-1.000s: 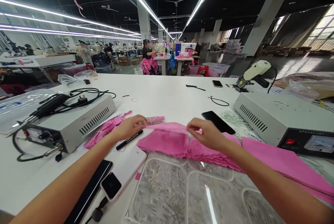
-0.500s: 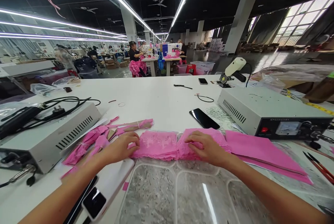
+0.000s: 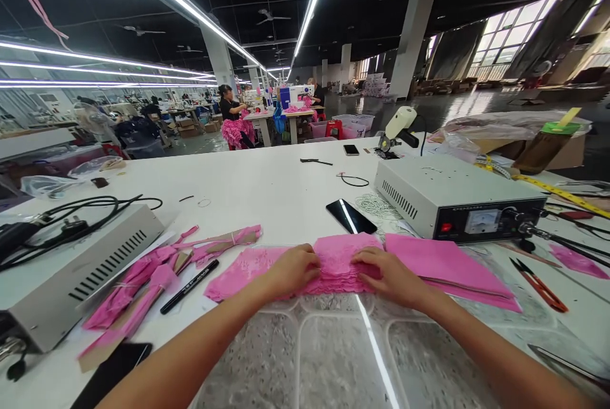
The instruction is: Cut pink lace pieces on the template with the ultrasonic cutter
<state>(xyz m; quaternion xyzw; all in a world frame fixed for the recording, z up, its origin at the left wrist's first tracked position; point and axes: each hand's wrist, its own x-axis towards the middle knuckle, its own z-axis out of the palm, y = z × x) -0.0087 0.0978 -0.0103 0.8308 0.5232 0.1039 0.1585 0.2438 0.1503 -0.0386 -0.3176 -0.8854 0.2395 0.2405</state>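
Note:
In the head view, a stack of pink lace fabric pieces [image 3: 340, 263] lies on clear plastic sheeting at the table's near edge. My left hand [image 3: 299, 268] is closed with curled fingers at the stack's left side. At its right side, my right hand [image 3: 385, 274] has its fingers bent and pressed on the fabric edge. More pink lace [image 3: 248, 268] spreads flat under and left of my left wrist. Smooth folded pink fabric [image 3: 448, 263] lies right of the stack, partly behind my right forearm.
Tied pink strips [image 3: 138, 275] and a black marker [image 3: 189, 286] lie left. A phone [image 3: 351, 216] sits behind the stack. Grey metal boxes [image 3: 457, 190] flank the workspace. Orange-handled snips [image 3: 538, 285] rest at right. Other people sit at sewing machines beyond the table.
My left hand has moved right, from the left lace to the left side of the stack. My right hand stays at the stack. The view has turned slightly right, and the marker now shows.

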